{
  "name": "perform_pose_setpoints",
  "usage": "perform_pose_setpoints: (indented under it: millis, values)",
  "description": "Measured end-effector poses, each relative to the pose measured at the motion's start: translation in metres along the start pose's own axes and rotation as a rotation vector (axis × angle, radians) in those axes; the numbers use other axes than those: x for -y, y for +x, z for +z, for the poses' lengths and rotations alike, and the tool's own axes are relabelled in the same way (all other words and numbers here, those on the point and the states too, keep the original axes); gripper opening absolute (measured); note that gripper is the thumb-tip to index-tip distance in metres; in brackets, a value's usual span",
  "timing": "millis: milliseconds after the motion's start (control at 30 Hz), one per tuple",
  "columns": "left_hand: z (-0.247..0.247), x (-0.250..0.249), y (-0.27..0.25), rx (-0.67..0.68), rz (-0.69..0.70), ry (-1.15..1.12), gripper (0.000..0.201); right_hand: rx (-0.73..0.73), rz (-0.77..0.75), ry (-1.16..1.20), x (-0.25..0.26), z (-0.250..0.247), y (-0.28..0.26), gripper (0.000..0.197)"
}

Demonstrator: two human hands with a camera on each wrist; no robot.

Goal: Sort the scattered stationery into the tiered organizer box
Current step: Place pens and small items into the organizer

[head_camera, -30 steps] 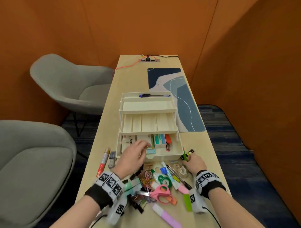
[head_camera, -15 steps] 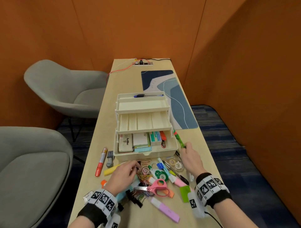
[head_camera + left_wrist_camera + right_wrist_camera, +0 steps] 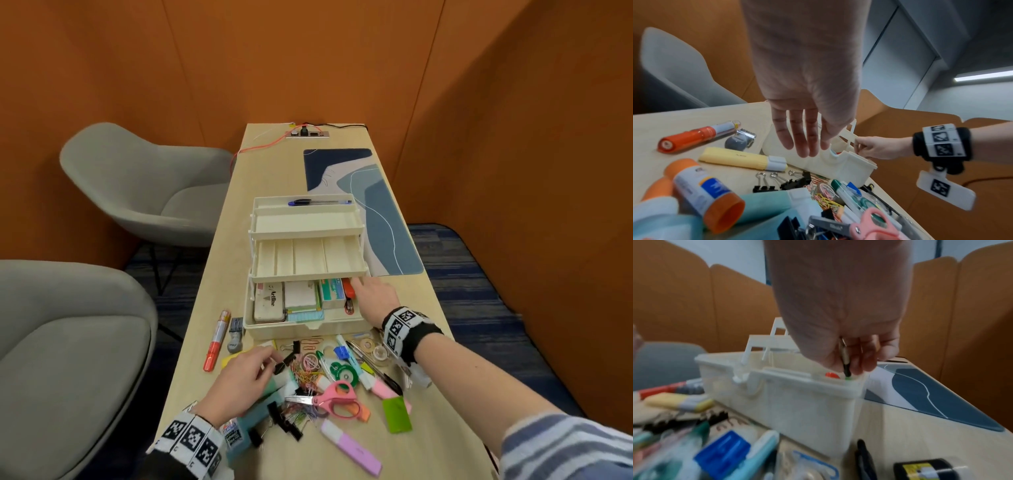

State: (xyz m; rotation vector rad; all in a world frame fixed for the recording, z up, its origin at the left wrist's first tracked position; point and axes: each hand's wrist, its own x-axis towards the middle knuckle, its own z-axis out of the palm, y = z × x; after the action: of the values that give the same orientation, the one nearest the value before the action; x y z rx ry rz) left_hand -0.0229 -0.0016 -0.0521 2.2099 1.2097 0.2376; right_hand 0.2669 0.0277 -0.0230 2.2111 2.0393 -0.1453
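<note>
The cream tiered organizer [image 3: 308, 329] stands open mid-table, with a blue pen [image 3: 320, 202] in its top tier. Its bottom tray holds an Artline box [image 3: 269, 301], a staple box [image 3: 331, 293] and an orange item [image 3: 348, 291]. My right hand [image 3: 371, 296] is over the tray's right end. It pinches a thin pen [image 3: 846, 368] with a black and green end, pointing down into the tray [image 3: 797, 402]. My left hand [image 3: 253, 370] hovers over the pile, its fingers [image 3: 803, 146] straight and empty above the yellow highlighter [image 3: 740, 158] and the black binder clips [image 3: 785, 182].
Pink scissors [image 3: 337, 399], a pink highlighter [image 3: 352, 450], a green sticky pad [image 3: 396, 414], tape rolls [image 3: 373, 347], a glue stick [image 3: 702, 193] and a red marker [image 3: 216, 339] lie near the front edge. A blue desk mat [image 3: 383, 219] lies behind, with grey chairs [image 3: 137, 192] at the left.
My left hand left the bottom tray and came back over the pile. My right hand carried the green pen from the table's right side to above the tray's right end.
</note>
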Motion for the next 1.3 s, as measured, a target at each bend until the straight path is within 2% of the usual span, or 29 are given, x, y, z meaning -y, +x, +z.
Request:
perform_pose_setpoints:
  millis: [133,267,333,400,467,500,567,600,833,967,1100,1133,1200,1300]
  values:
    - [0.010,-0.014,0.006,0.066,0.047,0.053,0.020,-0.035,-0.105,-0.075,-0.006,0.009,0.009,0.020]
    - [0.024,-0.039,0.022,0.120,0.140,0.074,0.022,-0.047,-0.138,0.051,-0.022,0.008,-0.001,0.030]
    - [0.031,-0.054,0.032,0.142,0.176,0.094,0.023,-0.153,-0.037,0.212,-0.033,0.012,-0.016,0.026]
    - [0.039,-0.070,0.043,0.162,0.218,0.113,0.024,-0.219,0.204,0.379,-0.045,0.022,-0.034,0.019]
    - [0.048,-0.084,0.054,0.187,0.259,0.153,0.024,-0.128,0.408,0.504,-0.053,0.038,-0.049,0.016]
    - [0.053,-0.090,0.058,0.200,0.276,0.172,0.024,-0.040,0.447,0.539,-0.054,0.048,-0.055,0.017]
    - [0.060,-0.099,0.065,0.223,0.299,0.222,0.025,0.096,0.428,0.557,-0.051,0.067,-0.063,0.022]
    - [0.063,-0.102,0.066,0.228,0.306,0.241,0.025,0.120,0.406,0.535,-0.049,0.073,-0.064,0.025]
    - [0.078,-0.103,0.074,0.184,0.293,0.299,0.022,0.123,0.376,0.519,-0.040,0.083,-0.053,0.021]
    - [0.081,-0.103,0.078,0.091,0.263,0.303,0.022,0.033,0.489,0.624,-0.043,0.079,-0.058,0.021]
    - [0.075,-0.097,0.080,0.021,0.210,0.286,0.024,-0.168,0.650,1.045,-0.048,0.049,-0.070,0.014]
    - [0.073,-0.094,0.080,0.013,0.199,0.291,0.024,-0.220,0.627,1.124,-0.048,0.036,-0.070,0.014]
    - [0.069,-0.089,0.079,0.027,0.170,0.315,0.026,-0.245,0.481,1.116,-0.045,0.012,-0.064,0.011]
    - [0.066,-0.086,0.075,0.060,0.167,0.378,0.027,-0.213,0.231,0.727,-0.033,-0.006,-0.042,0.008]
